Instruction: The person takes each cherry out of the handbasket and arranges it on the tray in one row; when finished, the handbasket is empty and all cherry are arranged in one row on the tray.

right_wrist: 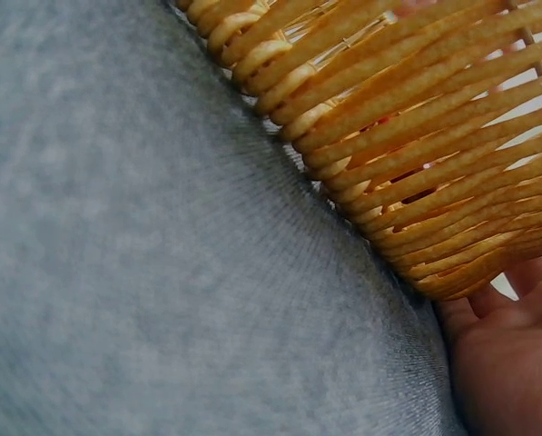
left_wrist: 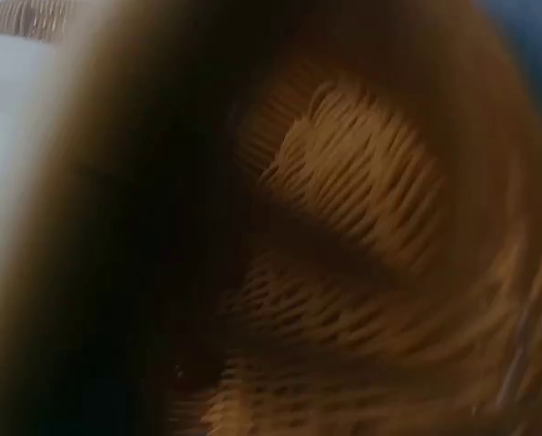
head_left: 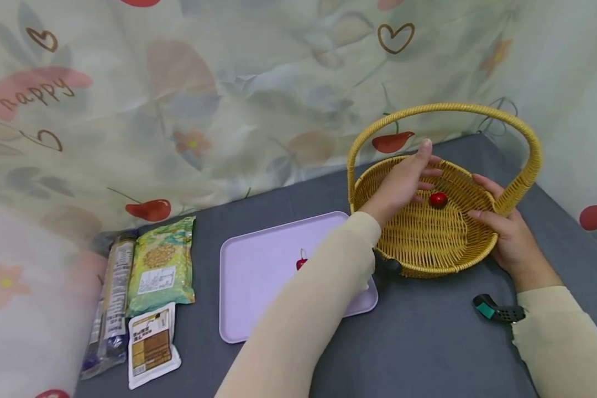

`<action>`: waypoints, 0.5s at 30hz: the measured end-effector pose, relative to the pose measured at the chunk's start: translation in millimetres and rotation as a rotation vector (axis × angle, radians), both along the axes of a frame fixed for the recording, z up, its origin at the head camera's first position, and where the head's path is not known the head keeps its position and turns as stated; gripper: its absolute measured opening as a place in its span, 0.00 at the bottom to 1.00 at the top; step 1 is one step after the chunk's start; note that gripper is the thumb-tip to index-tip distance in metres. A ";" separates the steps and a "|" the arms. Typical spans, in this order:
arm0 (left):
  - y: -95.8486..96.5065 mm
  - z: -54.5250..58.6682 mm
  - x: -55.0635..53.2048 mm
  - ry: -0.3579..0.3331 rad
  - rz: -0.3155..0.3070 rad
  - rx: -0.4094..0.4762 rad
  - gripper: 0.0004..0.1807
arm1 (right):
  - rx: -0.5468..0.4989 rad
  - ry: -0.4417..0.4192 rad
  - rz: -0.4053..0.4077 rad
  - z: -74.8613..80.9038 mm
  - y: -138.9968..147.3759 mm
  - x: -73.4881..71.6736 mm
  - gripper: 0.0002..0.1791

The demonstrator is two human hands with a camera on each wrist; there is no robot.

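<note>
A yellow wicker basket (head_left: 423,237) with a tall arched handle stands at the right of the table. My right hand (head_left: 514,237) grips its right rim, thumb inside and fingers outside; in the right wrist view that hand (right_wrist: 511,354) is against the woven outer wall. My left hand (head_left: 403,179) reaches over the basket's left side, fingers spread and holding nothing. Just right of its fingertips, a red cherry (head_left: 438,200) is inside the basket. Another cherry (head_left: 302,261) with a stem lies on the lilac tray (head_left: 249,276), partly hidden by my left forearm. The left wrist view is dark and blurred.
Left of the tray lie a green-yellow food bag (head_left: 161,265), a long clear-wrapped packet (head_left: 111,309) and a small white-brown pouch (head_left: 153,345). A patterned curtain (head_left: 258,110) hangs behind the grey table (head_left: 408,342).
</note>
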State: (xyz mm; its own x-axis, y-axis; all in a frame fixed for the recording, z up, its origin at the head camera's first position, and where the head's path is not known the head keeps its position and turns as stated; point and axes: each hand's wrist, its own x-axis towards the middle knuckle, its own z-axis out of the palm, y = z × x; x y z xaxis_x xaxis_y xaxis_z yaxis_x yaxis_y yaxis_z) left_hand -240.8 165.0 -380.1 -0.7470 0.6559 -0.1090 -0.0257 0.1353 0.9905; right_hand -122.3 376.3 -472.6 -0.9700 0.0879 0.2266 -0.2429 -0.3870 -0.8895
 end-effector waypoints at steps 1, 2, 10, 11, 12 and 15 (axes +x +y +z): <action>2.9 -3.7 -0.2 -0.005 -0.003 -0.006 0.41 | 0.003 -0.001 -0.005 0.1 -0.1 0.2 0.37; 5.3 -7.4 0.0 -0.008 -0.009 -0.019 0.41 | 0.006 -0.002 -0.009 0.3 -0.3 0.3 0.37; 13.1 -29.2 3.9 0.020 -0.102 -0.224 0.27 | 0.007 -0.006 -0.009 0.6 -2.5 0.9 0.37; 13.8 -30.9 3.8 0.051 -0.127 -0.265 0.26 | 0.010 -0.006 -0.009 0.7 -2.5 1.1 0.37; 14.9 -32.6 3.3 0.082 -0.153 -0.304 0.27 | 0.012 -0.006 -0.009 0.9 -2.4 1.2 0.37; 18.0 -37.6 0.7 0.229 -0.244 -0.422 0.32 | 0.021 -0.004 -0.012 1.7 -1.8 0.8 0.37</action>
